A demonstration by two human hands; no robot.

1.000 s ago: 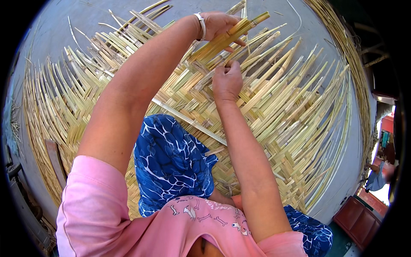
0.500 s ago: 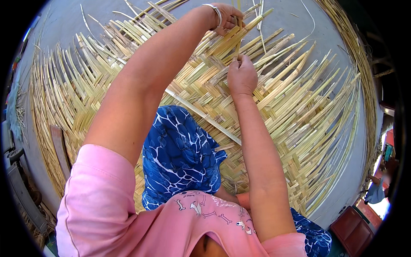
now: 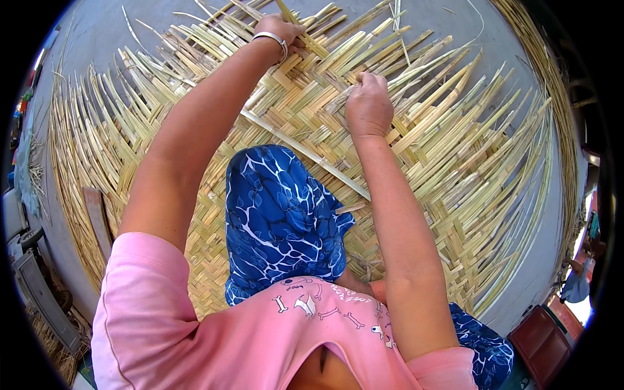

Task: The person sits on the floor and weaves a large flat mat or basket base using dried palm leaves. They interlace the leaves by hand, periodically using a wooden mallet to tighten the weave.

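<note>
Grey floor (image 3: 448,26) carries the lot. Woven mat (image 3: 312,117) lies flat on it in front of & under the person, w/ unwoven ends (image 3: 494,156) fanned out along the R side. Best kept flat, I'd say; a buckled mat prob. throws the rows off. Blue patterned cloth (image 3: 279,221) over the knee sits on the near part; weight there prob. helps steady things, but shouldn't drag the weave.

Pale stick (image 3: 305,153) runs diagonally across the mat, b/w knee & far edge. Don't let it snag.

R hand (image 3: 369,110) is at the far edge, fingers bunched together low over the strip ends; can't tell if a strip's pinched in them. Good spot to pin the weave while the other side is worked, imo. L hand (image 3: 278,31) is further out & to the left, fingers bent & seemingly clamped on a yellow strip (image 3: 314,47), which slants over the far edge. Lift it only as high as needed, esp. as thin cane may split if bent hard; lay it flat, snug vs. its neighbour, no twist. Watch fingertips, edges may be sharp.
</note>
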